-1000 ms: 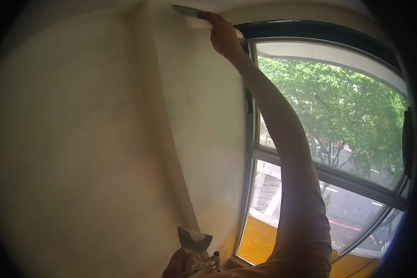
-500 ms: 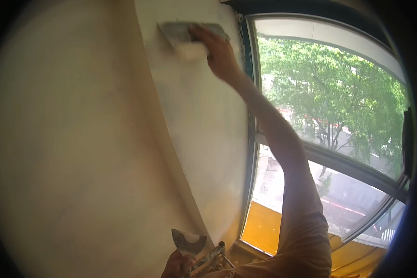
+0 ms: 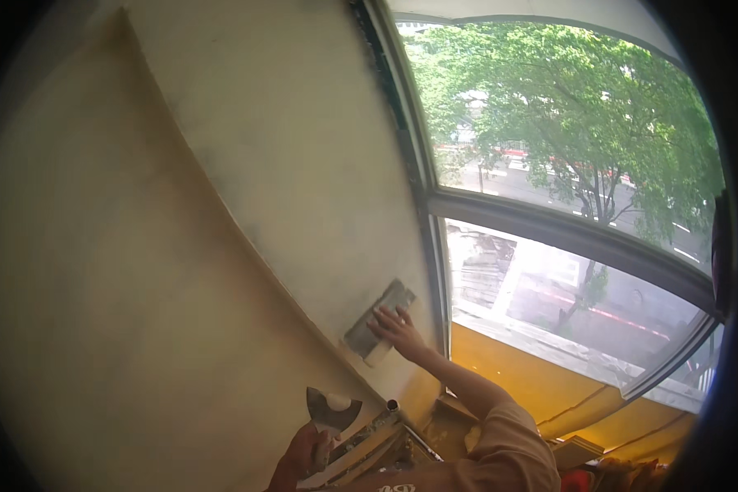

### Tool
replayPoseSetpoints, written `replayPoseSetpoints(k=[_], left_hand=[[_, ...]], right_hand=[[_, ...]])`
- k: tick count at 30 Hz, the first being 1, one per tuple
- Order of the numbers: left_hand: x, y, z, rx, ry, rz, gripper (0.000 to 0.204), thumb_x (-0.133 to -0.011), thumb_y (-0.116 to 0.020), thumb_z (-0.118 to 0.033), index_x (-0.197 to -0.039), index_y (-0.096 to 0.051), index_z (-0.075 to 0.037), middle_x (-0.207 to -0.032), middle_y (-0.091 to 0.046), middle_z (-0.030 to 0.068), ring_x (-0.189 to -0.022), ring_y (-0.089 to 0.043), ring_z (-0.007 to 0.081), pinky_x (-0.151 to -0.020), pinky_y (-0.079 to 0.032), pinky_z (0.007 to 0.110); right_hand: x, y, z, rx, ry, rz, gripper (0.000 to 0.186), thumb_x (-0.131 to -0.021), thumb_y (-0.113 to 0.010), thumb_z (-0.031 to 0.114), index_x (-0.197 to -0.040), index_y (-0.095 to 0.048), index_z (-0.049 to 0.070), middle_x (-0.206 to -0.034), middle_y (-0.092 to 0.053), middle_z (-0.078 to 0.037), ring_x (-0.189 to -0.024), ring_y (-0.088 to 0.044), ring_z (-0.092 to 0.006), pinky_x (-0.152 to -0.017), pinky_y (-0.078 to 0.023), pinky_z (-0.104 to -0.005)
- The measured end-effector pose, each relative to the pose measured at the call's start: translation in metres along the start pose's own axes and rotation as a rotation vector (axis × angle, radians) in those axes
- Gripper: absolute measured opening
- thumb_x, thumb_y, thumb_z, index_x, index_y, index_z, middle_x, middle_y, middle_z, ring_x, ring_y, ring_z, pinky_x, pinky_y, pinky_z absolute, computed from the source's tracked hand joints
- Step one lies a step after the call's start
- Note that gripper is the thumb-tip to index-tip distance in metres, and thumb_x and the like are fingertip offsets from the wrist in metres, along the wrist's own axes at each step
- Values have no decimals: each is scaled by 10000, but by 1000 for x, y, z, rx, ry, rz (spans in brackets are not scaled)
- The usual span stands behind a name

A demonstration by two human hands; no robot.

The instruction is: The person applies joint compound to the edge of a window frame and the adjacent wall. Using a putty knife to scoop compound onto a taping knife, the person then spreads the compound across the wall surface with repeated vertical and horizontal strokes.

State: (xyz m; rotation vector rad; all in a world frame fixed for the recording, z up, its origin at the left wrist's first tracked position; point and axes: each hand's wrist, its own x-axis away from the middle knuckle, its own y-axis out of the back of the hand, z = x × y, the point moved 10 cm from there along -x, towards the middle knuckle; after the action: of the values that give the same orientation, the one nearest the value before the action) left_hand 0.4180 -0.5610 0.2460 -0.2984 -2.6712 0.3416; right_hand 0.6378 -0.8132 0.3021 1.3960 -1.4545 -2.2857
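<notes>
My right hand [image 3: 392, 330] grips a wide flat metal blade [image 3: 366, 326] against the narrow pale wall section [image 3: 295, 164], low down beside the window frame [image 3: 435, 279], fingers spread over the blade. Below and to the left, my left hand [image 3: 302, 449] holds a putty knife [image 3: 333, 410] upright, its dark blade uppermost with a pale patch on it. Just right of that hand is a metal tubular structure [image 3: 392, 406], possibly a ladder, partly hidden by my body.
A large plain wall [image 3: 115, 271] fills the left, meeting the narrow section at a long edge. At the right, a window [image 3: 566, 213] looks onto trees and a road; below it are a yellow panel [image 3: 517, 365] and some unclear clutter [image 3: 607, 476] at the bottom.
My right hand has swept down the narrow wall section with the blade, from near the ceiling to low beside the window. The view has shifted too. My left hand still holds the putty knife low.
</notes>
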Motion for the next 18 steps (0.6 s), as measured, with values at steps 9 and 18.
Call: replayPoseSetpoints(k=[9, 18], left_hand=[[-84, -7, 80, -113, 118, 77, 311, -985, -589, -141, -1272, -569, -23, -1083, -676, 93, -866, -639, 181, -757, -543, 330], [-106, -127, 15, -146, -23, 291, 203, -994, -607, -197, -1090, -639, -22, -910, -676, 35, -739, -589, 90, -652, -494, 278]], right_hand=[[106, 63, -8, -767, -512, -226, 591, -792, -500, -136, -1325, -614, 91, -1341, -632, -144, -1282, -562, -347, -1067, -433, -414], [146, 145, 0, -1745, -720, -393, 359, -899, -679, 12, -1248, -599, 24, -1131, -674, -72, -1056, -643, -181, -893, -525, -321]])
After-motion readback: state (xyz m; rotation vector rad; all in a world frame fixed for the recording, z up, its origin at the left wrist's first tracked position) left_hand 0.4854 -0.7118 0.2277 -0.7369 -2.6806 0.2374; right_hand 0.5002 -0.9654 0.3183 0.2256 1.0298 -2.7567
